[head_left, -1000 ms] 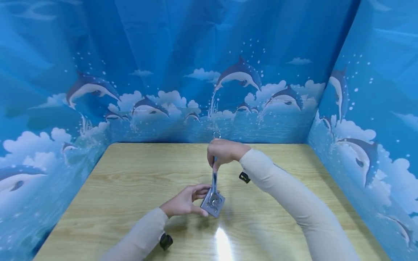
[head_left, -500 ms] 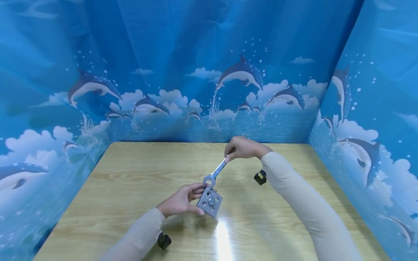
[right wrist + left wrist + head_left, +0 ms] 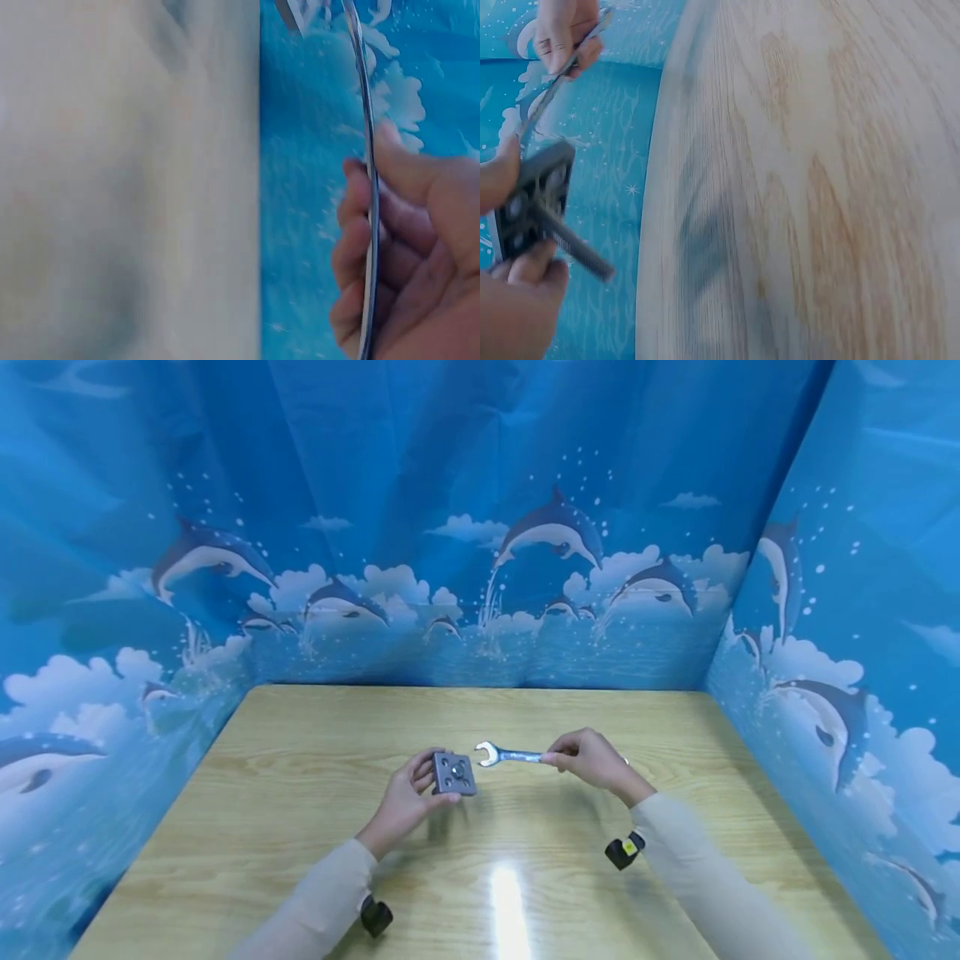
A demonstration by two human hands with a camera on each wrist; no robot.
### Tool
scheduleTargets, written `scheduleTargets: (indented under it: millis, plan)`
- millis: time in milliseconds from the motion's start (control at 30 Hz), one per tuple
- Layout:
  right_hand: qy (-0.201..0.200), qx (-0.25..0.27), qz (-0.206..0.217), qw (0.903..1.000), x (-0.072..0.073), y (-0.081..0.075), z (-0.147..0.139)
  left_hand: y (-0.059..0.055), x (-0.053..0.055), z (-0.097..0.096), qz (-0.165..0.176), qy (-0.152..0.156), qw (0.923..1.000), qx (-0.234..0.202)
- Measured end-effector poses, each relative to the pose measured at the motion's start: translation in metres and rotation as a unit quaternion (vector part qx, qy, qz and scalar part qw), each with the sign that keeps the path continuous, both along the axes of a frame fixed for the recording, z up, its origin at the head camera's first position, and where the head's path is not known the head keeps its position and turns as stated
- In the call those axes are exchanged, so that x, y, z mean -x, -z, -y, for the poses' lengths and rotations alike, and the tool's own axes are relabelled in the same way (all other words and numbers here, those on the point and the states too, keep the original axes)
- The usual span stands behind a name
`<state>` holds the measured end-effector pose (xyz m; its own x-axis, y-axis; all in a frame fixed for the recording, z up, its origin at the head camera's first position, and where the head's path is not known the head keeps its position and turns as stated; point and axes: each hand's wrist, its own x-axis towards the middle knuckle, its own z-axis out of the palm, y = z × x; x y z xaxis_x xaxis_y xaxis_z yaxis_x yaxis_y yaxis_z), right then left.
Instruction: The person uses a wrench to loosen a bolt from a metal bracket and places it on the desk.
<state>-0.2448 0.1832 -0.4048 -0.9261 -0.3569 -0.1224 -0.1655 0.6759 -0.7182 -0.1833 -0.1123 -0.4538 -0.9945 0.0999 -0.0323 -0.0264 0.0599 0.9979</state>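
Mid-frame, the fingers of our left hand [image 3: 403,797] pinch the holed plate [image 3: 465,785] by its edges; just right, our right hand [image 3: 592,762] pinches the wrench [image 3: 519,756]. We should steady the plate, squaring the wrench's open mouth to the bolt head [image 3: 457,771].

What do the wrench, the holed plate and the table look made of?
Wrench: polished metal, probably steel, given its bright reflections.
Plate: likely metal, dull grey with little shine; plastic isn't ruled out.
Table: glossy, glare-streaked, wood-grained; wood or laminate.
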Motion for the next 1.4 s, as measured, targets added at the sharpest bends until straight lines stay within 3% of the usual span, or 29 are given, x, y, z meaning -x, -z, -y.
scheduleTargets:
  millis: [167, 333, 500, 700, 933, 1400]
  plan:
    - [0.083, 0.073, 0.035, 0.9932, -0.03, 0.03, 0.012, 0.002, 0.003, -0.005, -0.008, -0.067, 0.9977, 0.002]
    - [0.103, 0.174, 0.056, 0.9777, -0.057, 0.048, 0.03, 0.003, 0.005, -0.007, -0.007, -0.088, 0.9961, -0.009]
    - [0.124, 0.241, 0.076, 0.9596, -0.071, 0.059, 0.052, 0.002, 0.008, -0.008, -0.003, -0.099, 0.995, -0.013]
    - [0.123, 0.264, 0.093, 0.952, -0.078, 0.062, 0.065, -0.001, 0.007, -0.011, -0.017, -0.1, 0.9948, -0.012]
    - [0.097, 0.27, 0.109, 0.9517, -0.081, 0.065, 0.071, 0.0, 0.002, -0.013, -0.057, -0.099, 0.9934, 0.008]
    - [0.101, 0.3, 0.148, 0.9369, -0.083, 0.062, 0.076, -0.01, -0.001, -0.012, -0.071, -0.09, 0.9932, 0.02]
